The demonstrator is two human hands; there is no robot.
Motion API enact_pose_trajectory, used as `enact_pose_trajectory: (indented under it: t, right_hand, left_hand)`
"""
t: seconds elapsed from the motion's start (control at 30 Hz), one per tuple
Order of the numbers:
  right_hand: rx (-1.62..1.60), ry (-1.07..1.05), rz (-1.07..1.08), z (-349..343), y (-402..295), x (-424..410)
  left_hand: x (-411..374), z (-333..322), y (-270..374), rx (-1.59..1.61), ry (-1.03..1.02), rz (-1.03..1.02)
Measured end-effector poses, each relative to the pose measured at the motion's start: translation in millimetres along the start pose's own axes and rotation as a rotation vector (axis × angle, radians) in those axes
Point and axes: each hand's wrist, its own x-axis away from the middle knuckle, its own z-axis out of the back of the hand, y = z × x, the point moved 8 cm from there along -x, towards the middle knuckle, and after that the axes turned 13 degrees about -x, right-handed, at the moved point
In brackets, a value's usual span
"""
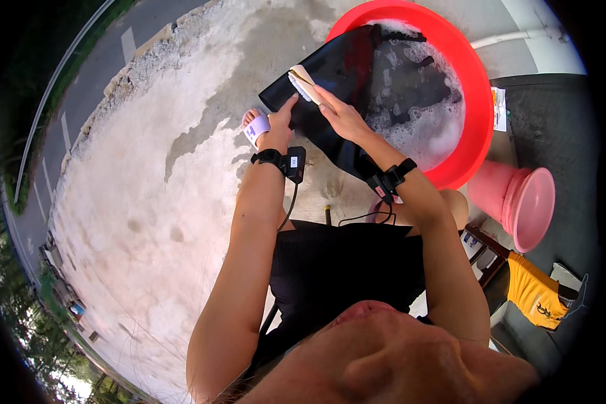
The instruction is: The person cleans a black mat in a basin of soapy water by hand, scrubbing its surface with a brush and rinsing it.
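Note:
My right hand (344, 115) is closed around the handle of a light scrub brush (305, 83) with white bristles. The brush lies at the outer part of a wet black sheet (333, 96), which looks like rubber or plastic. My left hand (284, 121) grips the near edge of that sheet, its thumb on top, close to the bristles. The sheet hangs over the rim of a large red basin (477, 116) and runs down towards the ground. Sudsy water and more dark material (409, 83) fill the basin. The underside of the sheet is hidden.
Pink buckets (527, 207) lie right of the basin. A yellow cloth (535, 290) hangs beyond them near a wooden frame (486, 252). My foot in a lilac slipper (256, 127) rests on the wet concrete. A white pipe (500, 38) runs behind the basin; a cable hangs from each wrist device.

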Motion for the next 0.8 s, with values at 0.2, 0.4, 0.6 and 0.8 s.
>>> enact_pose_trajectory:
  t: [0.2, 0.4, 0.6, 0.8]
  right_hand:
    - [0.399, -0.01, -0.194, -10, 7, -69]
    - [0.246, 0.215, -0.181, 62, 71, -76]
    - [0.068, -0.054, 0.002, -27, 30, 13]
    - [0.079, 0.184, -0.219, 39, 101, -27]
  left_hand:
    - [14, 32, 46, -0.334, 0.176, -0.371]
    - [68, 0, 78, -0.572, 0.307, -0.488]
    - [42, 20, 52, -0.455, 0.258, -0.384]
    - [16, 33, 43, -0.421, 0.395, -0.448]
